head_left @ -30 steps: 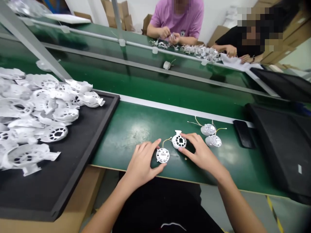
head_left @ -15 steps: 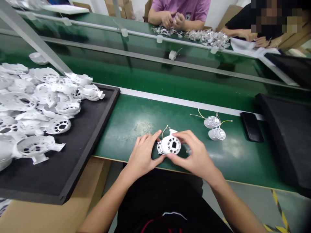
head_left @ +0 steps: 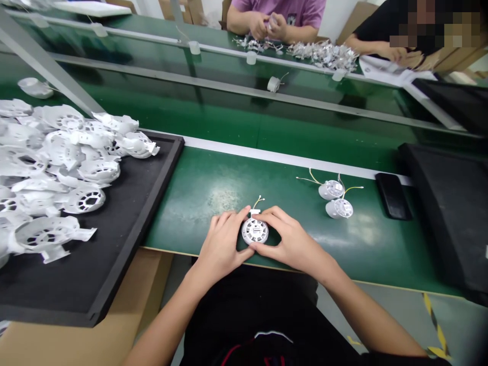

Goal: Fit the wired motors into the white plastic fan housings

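White slotted disc (head_left: 255,232), glossy green bench (head_left: 198,178)

black garment (head_left: 244,305) | 1 thin white curved line (head_left: 272,333) and red streaks (head_left: 232,351) on front | black right sleeve (head_left: 400,359) | left hand (head_left: 223,240), right hand (head_left: 292,240): bare | 2 bare forearms (head_left: 173,310)

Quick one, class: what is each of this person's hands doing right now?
Left hand: closed on the white round part.
Right hand: also closed on it, from the right.
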Motion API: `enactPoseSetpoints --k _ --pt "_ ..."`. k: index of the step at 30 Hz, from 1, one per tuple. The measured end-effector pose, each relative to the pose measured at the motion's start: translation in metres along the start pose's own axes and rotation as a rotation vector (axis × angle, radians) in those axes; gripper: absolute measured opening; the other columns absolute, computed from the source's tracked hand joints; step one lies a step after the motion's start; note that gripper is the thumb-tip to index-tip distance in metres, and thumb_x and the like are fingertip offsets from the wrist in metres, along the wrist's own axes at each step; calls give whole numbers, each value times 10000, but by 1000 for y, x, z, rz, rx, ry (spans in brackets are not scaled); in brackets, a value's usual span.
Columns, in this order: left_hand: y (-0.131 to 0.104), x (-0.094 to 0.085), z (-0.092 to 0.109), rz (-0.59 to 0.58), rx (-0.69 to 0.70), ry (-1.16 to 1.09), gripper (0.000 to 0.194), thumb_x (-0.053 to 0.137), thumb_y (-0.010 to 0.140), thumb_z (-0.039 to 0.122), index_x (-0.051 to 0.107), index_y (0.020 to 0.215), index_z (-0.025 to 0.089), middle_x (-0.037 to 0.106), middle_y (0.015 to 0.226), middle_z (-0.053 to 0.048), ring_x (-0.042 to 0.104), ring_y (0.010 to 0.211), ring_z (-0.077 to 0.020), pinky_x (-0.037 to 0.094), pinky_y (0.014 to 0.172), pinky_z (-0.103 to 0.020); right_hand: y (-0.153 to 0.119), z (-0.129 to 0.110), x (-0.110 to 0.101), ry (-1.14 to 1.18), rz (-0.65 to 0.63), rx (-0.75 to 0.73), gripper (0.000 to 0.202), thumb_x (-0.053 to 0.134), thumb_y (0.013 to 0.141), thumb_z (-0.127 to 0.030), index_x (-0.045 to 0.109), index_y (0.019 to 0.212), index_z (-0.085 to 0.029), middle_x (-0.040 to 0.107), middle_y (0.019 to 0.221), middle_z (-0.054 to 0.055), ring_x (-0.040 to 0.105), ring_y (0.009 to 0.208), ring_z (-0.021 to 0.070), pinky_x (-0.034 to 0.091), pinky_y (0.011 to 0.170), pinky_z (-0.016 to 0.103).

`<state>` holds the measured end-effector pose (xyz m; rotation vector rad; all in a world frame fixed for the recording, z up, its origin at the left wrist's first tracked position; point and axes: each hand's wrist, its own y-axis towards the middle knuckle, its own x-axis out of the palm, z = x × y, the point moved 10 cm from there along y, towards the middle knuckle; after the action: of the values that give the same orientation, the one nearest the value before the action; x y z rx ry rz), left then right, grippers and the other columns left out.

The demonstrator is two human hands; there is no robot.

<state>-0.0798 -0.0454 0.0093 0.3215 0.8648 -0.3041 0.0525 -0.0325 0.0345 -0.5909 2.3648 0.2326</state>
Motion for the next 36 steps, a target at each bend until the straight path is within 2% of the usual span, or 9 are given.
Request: enactPoseSetpoints --k 6,11,16,19,22,25,27,32,36 --pt "0 -2 3 -69 32 -61 866 755 815 286 355 1580 227 605 1411 -128 488 1352 -355 392 1125 -525 8 2 2 -191 -65 -50 505 775 892 -516 650 1335 -308 736 1186 58 616 1141 292 525 959 485" --pt "9 -18 -15 -42 -153 -335 260 590 1009 387 691 1222 277 700 1278 -55 631 1227 -271 467 1098 -481 6 -8 -1 -209 -34 -121 470 739 924 -515 655 1321 -277 744 1170 51 633 1090 261 529 952 427" --pt "32 -4 -1 -186 -214 -627 360 574 1023 498 652 1297 278 740 1232 -58 711 1094 -252 561 1008 -440 -2 -21 -28 -160 174 -208 513 715 947 -531 626 1385 -278 714 1294 71 617 1188 270 524 1033 453" --pt "71 -4 11 -142 -120 -555 375 573 1020 487 638 1300 246 747 1187 -70 716 1063 -254 565 982 -424 -8 -10 -57 -254 217 -175 533 681 974 -532 590 1443 -295 679 1388 62 572 1266 276 483 1095 487" --pt "134 -12 6 -21 -45 -153 420 571 1016 395 588 1378 183 705 1280 -117 674 1128 -266 521 1008 -402 -18 28 -111 -548 332 13 466 633 1011 -474 615 1445 -303 627 1465 86 483 1348 343 400 1118 599" --pt "204 -33 -11 121 -64 139 432 540 1012 319 567 1382 98 637 1332 -203 566 1242 -336 427 1078 -452 -33 68 -170 -809 551 273 301 666 978 -432 787 1194 -262 591 1479 149 404 1380 450 322 1076 707" --pt "239 -51 -18 206 -90 201 432 495 1019 286 540 1388 65 586 1360 -251 486 1287 -384 378 1080 -507 -31 80 -182 -837 594 333 241 668 971 -419 828 1025 -247 620 1429 154 413 1361 455 316 1061 707" --pt "271 -76 -13 283 -85 303 369 558 959 165 568 1319 83 598 1346 -235 419 1357 -382 313 1107 -517 2 58 -132 -655 503 201 255 679 963 -451 752 881 -221 730 1115 116 574 1147 357 443 984 577" --pt "231 -85 -4 356 -59 317 465 564 988 229 515 1441 138 486 1539 -192 267 1519 -387 268 1168 -509 -2 34 -79 -465 410 135 273 672 969 -489 688 933 -219 704 931 62 641 920 251 551 783 393"
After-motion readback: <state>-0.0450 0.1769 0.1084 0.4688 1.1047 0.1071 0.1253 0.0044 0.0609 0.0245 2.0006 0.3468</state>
